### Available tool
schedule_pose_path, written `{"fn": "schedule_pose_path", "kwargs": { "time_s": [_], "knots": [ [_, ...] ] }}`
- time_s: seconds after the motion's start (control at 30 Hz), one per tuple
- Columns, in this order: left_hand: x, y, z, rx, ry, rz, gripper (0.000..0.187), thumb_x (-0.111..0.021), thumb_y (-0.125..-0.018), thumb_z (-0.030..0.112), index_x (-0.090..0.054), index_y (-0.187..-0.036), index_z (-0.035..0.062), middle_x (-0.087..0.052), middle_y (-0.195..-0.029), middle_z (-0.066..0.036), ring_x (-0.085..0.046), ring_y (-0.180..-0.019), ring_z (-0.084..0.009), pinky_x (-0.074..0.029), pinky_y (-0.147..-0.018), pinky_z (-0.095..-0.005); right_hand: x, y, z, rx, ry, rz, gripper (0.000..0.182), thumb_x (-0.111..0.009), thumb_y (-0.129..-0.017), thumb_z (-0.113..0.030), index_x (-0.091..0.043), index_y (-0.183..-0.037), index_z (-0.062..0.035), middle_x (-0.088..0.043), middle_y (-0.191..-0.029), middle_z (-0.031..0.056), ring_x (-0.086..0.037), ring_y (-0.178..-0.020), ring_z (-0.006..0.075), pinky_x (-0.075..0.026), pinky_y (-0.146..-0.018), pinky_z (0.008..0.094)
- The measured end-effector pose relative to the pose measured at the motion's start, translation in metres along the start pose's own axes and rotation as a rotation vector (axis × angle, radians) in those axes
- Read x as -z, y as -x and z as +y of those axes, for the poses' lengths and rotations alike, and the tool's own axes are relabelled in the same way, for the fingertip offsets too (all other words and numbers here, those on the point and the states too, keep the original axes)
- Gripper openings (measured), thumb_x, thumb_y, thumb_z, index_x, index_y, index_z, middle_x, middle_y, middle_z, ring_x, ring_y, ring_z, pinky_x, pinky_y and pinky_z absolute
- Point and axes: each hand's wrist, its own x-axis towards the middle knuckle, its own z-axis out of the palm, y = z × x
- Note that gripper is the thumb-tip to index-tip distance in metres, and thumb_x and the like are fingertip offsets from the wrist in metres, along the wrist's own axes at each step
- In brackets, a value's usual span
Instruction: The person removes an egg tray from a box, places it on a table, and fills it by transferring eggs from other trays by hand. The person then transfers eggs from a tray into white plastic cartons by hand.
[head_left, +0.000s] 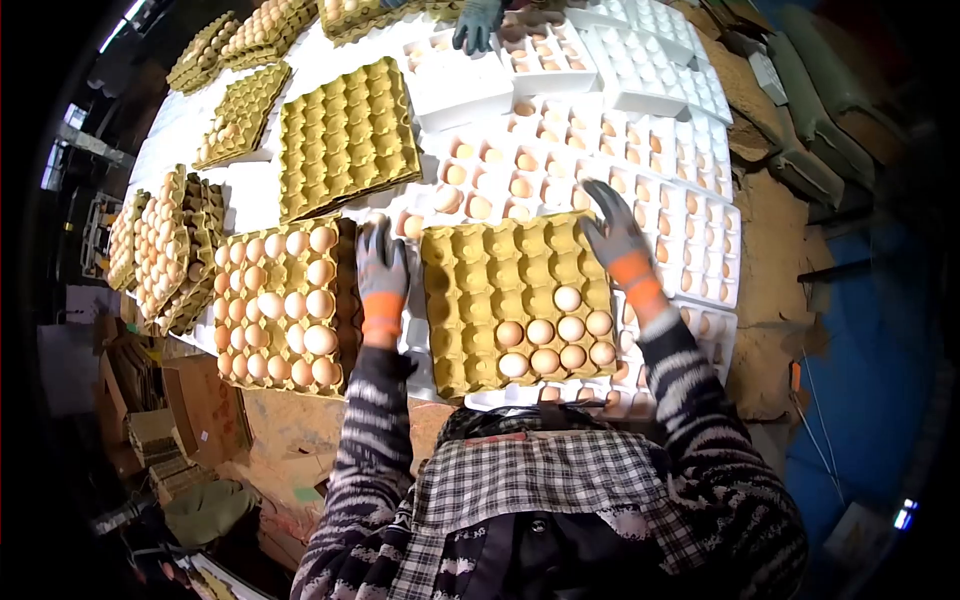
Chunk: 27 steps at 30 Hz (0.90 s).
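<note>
In front of me lies a yellow-brown egg tray (470, 300), with several eggs (571, 328) in its near right cups and the other cups bare. My right hand (617, 238), in a grey glove with an orange cuff, is open at the tray's far right corner, fingers stretched forward. Between this tray and a fuller stacked egg tray (268, 272) on the left is my left hand (382, 268), gloved alike. Its fingers point forward and are apart, close to the stack's right edge.
White trays of eggs (660, 215) cover the right side. A stack of bare egg trays (350, 135) lies ahead. More loaded trays (160, 245) stand at left. Across the table, another person's gloved hand (478, 25) is over a white box (455, 85). Cardboard boxes (205, 400) sit below left.
</note>
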Motion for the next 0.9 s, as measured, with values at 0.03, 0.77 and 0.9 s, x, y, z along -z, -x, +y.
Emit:
{"fn": "schedule_pose_path", "kwargs": {
  "time_s": [0.03, 0.77, 0.9],
  "knots": [
    [0.004, 0.023, -0.019, 0.151, 0.001, -0.23, 0.044, -0.059, -0.098, 0.031, -0.058, -0.136, 0.009, -0.058, -0.13, -0.022, -0.055, -0.12, -0.0419, -0.044, -0.105, -0.0456, 0.01, 0.031, 0.01, -0.158, 0.114, -0.072, 0.063, -0.067, -0.093, -0.037, -0.047, -0.148, -0.0147, -0.053, -0.144, 0.0177, -0.053, -0.13, 0.0326, -0.043, -0.108, 0.0404],
    [-0.182, 0.08, 0.197, 0.024, 0.755, -0.975, 0.06, -0.065, -0.094, 0.016, -0.044, -0.15, 0.009, -0.064, -0.13, -0.014, -0.068, -0.106, -0.0235, -0.052, -0.091, -0.0327, 0.181, 0.24, 0.151, -0.622, -0.457, 0.193, 0.053, -0.062, -0.095, -0.011, -0.047, -0.144, 0.0032, -0.061, -0.134, 0.0118, -0.057, -0.116, 0.0191, -0.046, -0.099, 0.0321],
    [-0.168, 0.031, 0.151, -0.224, 0.442, -0.661, 0.064, -0.067, -0.084, 0.019, -0.049, -0.145, 0.0083, -0.059, -0.136, -0.021, -0.06, -0.118, -0.0399, -0.048, -0.101, -0.0431, 0.161, 0.252, 0.191, -0.613, -0.289, 0.196, 0.051, -0.063, -0.095, -0.012, -0.049, -0.142, 0.0034, -0.061, -0.134, 0.0113, -0.056, -0.117, 0.0193, -0.045, -0.099, 0.0326]
  ]
}}
